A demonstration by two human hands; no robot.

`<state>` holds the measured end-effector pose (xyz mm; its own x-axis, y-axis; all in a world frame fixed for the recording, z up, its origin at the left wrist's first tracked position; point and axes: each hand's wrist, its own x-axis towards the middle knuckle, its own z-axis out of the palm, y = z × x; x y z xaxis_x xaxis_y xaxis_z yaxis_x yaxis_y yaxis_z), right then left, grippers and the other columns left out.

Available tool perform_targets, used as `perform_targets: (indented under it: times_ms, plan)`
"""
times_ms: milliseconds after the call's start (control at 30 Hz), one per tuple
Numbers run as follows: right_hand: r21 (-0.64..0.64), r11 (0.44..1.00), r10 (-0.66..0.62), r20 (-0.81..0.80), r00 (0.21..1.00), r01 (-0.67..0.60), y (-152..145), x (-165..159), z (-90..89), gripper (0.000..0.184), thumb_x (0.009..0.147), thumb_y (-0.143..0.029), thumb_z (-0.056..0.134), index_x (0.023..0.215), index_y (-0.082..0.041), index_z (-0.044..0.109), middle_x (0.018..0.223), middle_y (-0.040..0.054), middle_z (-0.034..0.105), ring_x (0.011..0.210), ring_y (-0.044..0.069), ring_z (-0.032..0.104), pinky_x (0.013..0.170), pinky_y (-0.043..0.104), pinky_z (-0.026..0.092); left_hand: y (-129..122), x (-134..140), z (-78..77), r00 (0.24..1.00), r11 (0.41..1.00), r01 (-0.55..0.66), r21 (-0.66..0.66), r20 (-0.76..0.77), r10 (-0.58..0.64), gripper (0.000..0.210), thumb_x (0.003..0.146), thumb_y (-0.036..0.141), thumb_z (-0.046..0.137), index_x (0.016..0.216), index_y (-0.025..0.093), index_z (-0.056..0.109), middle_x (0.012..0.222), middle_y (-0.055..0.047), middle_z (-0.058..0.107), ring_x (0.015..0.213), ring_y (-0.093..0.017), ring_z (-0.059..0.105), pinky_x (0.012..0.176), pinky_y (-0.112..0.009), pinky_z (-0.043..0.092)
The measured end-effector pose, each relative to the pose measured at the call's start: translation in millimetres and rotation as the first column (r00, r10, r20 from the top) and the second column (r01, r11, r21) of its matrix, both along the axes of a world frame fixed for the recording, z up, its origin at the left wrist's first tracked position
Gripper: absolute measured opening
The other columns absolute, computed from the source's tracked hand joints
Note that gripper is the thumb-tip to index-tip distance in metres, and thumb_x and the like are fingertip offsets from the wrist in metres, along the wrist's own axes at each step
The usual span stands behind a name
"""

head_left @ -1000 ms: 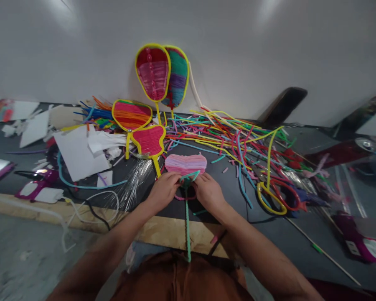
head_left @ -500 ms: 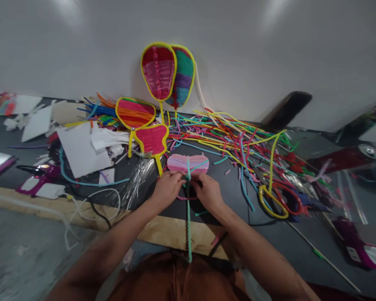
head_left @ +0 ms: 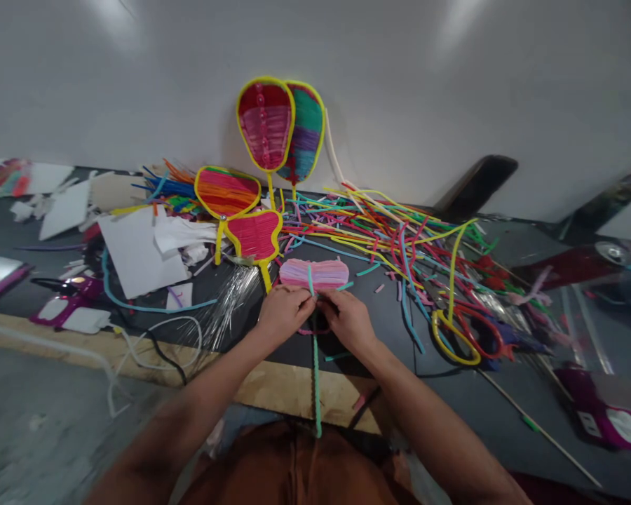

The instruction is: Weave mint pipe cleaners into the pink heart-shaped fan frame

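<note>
A small pink and lilac panel of pipe cleaners lies on the dark table in front of me. A long twisted green pipe-cleaner stem runs from it toward my body. My left hand pinches at the top of the stem, just below the panel. Close beside it, my right hand is closed in a pinch on the green pipe cleaner at the same joint. One loose green end stands up over the panel, another points right. My fingertips hide the joint, and a pink loop shows partly beneath them.
Finished fan shapes with yellow rims lie and lean behind. Loose coloured pipe cleaners spread across the back. Scissors with yellow and red handles lie right. Silver tinsel strands, white card and a purple glue gun are left.
My fingertips have drawn closer together at the joint. The green end that slanted up across the panel now sits lower, pointing right; the upright end leans slightly left.
</note>
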<state>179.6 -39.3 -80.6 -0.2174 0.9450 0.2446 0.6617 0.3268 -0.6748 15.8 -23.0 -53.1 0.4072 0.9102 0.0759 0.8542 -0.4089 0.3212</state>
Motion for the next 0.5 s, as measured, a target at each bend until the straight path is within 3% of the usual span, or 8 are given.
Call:
perform_targets:
  times_ms: [133,333,500]
  plan:
    - [0.060,0.998,-0.003,0.137,0.991,-0.006,-1,13,5.4,0.014,0.087,-0.021,0.053,0.091,-0.019,0.067,0.084,0.0042,0.071,0.078,0.017,0.060,0.073,0.026,0.044,-2,1,-2.2,0.998,0.998,-0.058,-0.009,0.007,0.058,0.030,0.090,0.031,0.043,0.070,0.018,0.062,0.065,-0.004,0.065,0.068,-0.017,0.060,0.065,-0.028,0.038]
    - [0.040,0.999,-0.025,0.377,0.926,0.011,-3,30,16.1,0.015,0.086,-0.025,0.054,0.081,-0.023,0.068,0.074,0.0035,0.065,0.074,0.018,0.052,0.067,0.028,0.037,-1,-2,-3.0,0.988,0.991,-0.105,-0.078,0.109,0.113,0.026,0.088,0.027,0.046,0.066,0.018,0.057,0.065,-0.003,0.064,0.068,-0.017,0.060,0.065,-0.027,0.038]
    - [0.050,0.998,0.002,0.471,0.882,-0.029,-6,30,26.6,0.012,0.083,-0.025,0.059,0.077,-0.023,0.069,0.084,0.0073,0.061,0.081,0.021,0.046,0.074,0.034,0.035,-1,-4,-5.8,0.976,0.987,-0.137,-0.088,0.157,0.150,0.022,0.086,0.027,0.049,0.067,0.018,0.056,0.068,-0.003,0.066,0.067,-0.016,0.060,0.062,-0.027,0.038]
